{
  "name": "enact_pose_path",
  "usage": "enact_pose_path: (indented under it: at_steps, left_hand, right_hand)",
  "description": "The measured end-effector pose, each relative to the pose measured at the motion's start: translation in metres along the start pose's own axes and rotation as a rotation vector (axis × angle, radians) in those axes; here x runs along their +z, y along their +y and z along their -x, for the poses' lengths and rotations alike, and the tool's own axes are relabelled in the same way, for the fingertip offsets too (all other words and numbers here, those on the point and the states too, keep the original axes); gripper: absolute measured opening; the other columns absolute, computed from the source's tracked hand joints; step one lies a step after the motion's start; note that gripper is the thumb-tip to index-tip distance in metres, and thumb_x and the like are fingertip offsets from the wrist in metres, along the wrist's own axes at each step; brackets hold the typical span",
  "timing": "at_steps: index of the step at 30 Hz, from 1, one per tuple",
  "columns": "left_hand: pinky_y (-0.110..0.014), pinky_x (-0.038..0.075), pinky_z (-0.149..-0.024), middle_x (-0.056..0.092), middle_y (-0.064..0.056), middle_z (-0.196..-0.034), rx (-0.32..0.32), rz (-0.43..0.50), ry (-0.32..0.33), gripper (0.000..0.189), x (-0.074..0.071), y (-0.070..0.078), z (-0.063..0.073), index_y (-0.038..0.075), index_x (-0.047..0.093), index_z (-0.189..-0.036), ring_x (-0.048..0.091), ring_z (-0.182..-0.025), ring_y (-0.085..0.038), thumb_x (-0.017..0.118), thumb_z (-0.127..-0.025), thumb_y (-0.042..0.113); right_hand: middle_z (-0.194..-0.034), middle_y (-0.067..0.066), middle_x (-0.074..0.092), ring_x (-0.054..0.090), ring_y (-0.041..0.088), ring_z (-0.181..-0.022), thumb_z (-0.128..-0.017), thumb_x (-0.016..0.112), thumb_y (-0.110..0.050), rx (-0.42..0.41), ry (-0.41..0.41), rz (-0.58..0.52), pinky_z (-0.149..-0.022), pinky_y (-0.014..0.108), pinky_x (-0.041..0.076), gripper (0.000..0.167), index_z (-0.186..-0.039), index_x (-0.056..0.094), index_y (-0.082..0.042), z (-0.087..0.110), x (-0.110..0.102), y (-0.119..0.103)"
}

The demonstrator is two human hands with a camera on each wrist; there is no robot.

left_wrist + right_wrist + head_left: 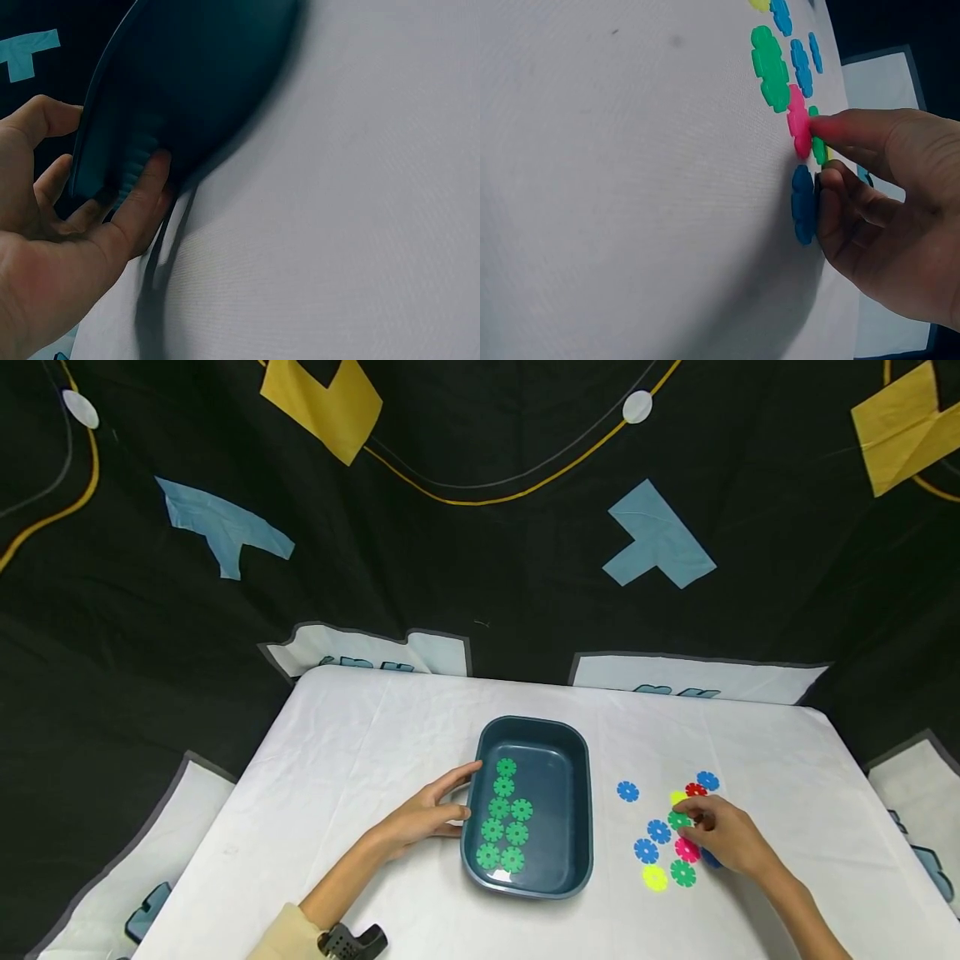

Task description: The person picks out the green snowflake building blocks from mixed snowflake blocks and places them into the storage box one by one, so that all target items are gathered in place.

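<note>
A dark teal plastic tray (558,810) holds several green interlocking discs (499,807) along its left half. My left hand (422,817) holds the tray's left side, its fingertips at the rim and its thumb (154,176) against the outer wall. To the right, my right hand (729,837) pinches a green disc (678,821) between thumb and index finger, low over the loose pile. A pink disc (686,850) lies just below that green one. Partly hidden under the right hand is a dark blue disc (803,204).
Around the right hand lie loose blue discs (647,851), a red disc (696,790), a yellow disc (655,877) and another green disc (683,873). One blue disc (627,791) sits apart, nearer the tray. A white cloth (360,718) covers the table; black fabric (480,585) hangs behind.
</note>
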State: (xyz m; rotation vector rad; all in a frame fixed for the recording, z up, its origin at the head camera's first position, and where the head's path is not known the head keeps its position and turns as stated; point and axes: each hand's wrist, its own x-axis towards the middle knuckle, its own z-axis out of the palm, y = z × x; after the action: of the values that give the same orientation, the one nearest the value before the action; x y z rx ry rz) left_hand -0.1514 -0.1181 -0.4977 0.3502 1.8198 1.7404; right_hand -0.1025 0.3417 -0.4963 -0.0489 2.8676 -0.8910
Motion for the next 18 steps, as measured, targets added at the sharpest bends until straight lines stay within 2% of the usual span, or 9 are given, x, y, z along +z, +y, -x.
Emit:
enact_pose_path:
  at_steps: [8, 13, 18]
  left_hand:
    - [-0.045, 0.054, -0.091, 0.022, -0.014, -0.161, -0.006, -0.009, 0.014, 0.071, 0.001, 0.001, -0.001, 0.026, 0.035, -0.157, 0.055, -0.121, -0.032, 0.062, -0.093, 0.011]
    - [-0.044, 0.054, -0.091, 0.021, -0.014, -0.161, -0.012, -0.013, 0.013, 0.072, 0.0, 0.0, -0.001, 0.025, 0.033, -0.158, 0.053, -0.124, -0.033, 0.062, -0.093, 0.011]
    - [-0.044, 0.054, -0.091, 0.021, -0.015, -0.161, -0.008, -0.014, 0.011, 0.072, 0.0, 0.0, -0.001, 0.024, 0.033, -0.158, 0.053, -0.125, -0.034, 0.062, -0.093, 0.012]
  right_hand:
    - [-0.09, 0.004, 0.054, 0.05, 0.02, -0.08, -0.084, 0.078, -0.006, -0.042, -0.015, -0.02, -0.064, 0.025, 0.047, 0.027, -0.106, 0.066, 0.002, -0.002, -0.002, -0.003]
    - [-0.081, 0.001, 0.051, 0.049, 0.018, -0.075, -0.081, 0.08, -0.006, -0.072, -0.019, -0.026, -0.061, 0.025, 0.045, 0.028, -0.101, 0.06, -0.005, -0.002, -0.002, -0.007]
    - [-0.08, -0.001, 0.056, 0.051, 0.017, -0.073, -0.084, 0.075, -0.001, -0.083, -0.027, -0.036, -0.059, 0.025, 0.047, 0.024, -0.104, 0.062, -0.009, 0.0, -0.003, -0.013]
